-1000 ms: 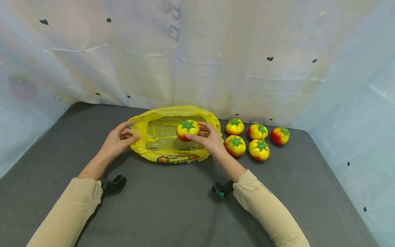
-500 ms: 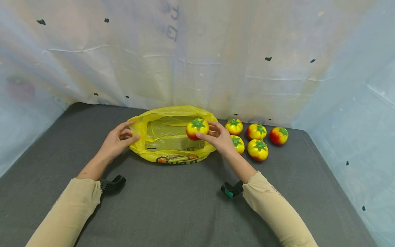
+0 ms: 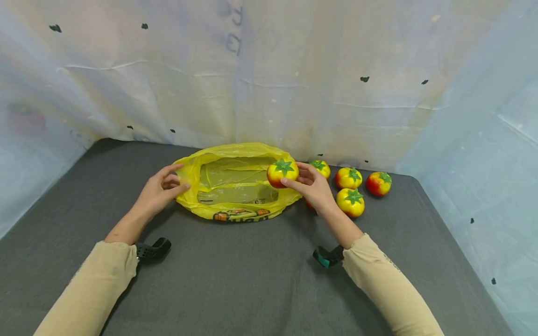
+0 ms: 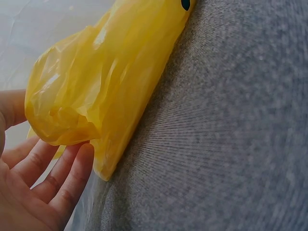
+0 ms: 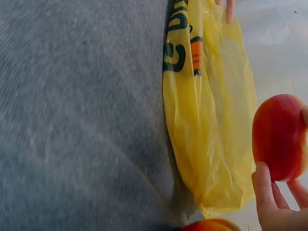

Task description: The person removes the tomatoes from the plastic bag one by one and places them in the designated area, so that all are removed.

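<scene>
A yellow plastic bag [image 3: 235,213] lies with its wide mouth facing up. At its left end my left hand [image 3: 157,193] holds the rim between thumb and fingers; the left wrist view has the fingers [image 4: 72,178] against the yellow film. My right hand [image 3: 315,186] grips a red and yellow tomato [image 3: 277,177] with a green star-shaped top, held over the bag's right rim. The right wrist view shows the tomato's red underside, with fingertips [image 5: 263,180] against it, beside the bag. The bag's inside shows a greenish-yellow bottom.
Several similar tomatoes [image 3: 352,202] stand on the grey table [image 3: 235,280] right of the bag, two partly hidden behind my right hand. A pale plastic sheet [image 3: 269,102] hangs behind the table, with more sheeting on both sides.
My right hand has moved to the right with the tomato, from over the bag's mouth to its right rim, now covering part of the nearest tomatoes. The left hand stays at the rim.
</scene>
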Available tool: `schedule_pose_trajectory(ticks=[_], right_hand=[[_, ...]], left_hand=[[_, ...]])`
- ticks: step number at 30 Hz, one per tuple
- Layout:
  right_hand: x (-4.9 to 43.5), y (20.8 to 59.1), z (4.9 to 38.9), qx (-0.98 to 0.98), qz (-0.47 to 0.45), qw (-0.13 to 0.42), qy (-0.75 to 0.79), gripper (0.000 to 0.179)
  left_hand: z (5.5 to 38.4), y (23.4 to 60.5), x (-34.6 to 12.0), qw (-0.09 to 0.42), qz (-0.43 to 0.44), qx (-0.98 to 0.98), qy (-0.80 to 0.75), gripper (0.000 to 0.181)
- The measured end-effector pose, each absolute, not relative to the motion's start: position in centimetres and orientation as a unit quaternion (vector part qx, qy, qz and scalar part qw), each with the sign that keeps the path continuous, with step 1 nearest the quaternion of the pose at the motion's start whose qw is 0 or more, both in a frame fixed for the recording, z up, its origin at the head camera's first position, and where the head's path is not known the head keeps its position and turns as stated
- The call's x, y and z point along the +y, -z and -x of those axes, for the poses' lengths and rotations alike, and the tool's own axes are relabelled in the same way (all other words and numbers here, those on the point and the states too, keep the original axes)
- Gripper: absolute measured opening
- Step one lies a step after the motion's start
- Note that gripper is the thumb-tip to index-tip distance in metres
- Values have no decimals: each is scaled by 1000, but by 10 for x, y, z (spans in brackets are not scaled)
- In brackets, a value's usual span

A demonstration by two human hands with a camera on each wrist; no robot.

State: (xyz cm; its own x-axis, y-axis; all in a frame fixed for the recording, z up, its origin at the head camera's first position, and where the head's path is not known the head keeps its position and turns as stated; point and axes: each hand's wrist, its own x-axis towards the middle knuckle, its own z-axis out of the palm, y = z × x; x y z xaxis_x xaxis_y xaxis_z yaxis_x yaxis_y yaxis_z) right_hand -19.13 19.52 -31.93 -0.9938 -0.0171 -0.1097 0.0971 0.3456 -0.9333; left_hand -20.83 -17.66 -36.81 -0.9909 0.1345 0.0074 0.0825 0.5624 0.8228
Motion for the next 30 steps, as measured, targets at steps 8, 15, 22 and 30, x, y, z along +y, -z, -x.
schedule_pose_trajectory(ticks=[8,15,22,30], right_hand=[[213,317,187,824,-33,35,564,67],[229,313,183,823,-38,27,566,68],[240,308,179,823,-44,33,565,73],[252,302,175,833,-54,14,550,73]], left_hand=[[209,369,-176,29,-66,883,-465,67],[208,369,-176,29,-57,884,-464,67],[207,369,-176,26,-52,885,-462,67],[207,370,-176,25,-49,884,-465,68]])
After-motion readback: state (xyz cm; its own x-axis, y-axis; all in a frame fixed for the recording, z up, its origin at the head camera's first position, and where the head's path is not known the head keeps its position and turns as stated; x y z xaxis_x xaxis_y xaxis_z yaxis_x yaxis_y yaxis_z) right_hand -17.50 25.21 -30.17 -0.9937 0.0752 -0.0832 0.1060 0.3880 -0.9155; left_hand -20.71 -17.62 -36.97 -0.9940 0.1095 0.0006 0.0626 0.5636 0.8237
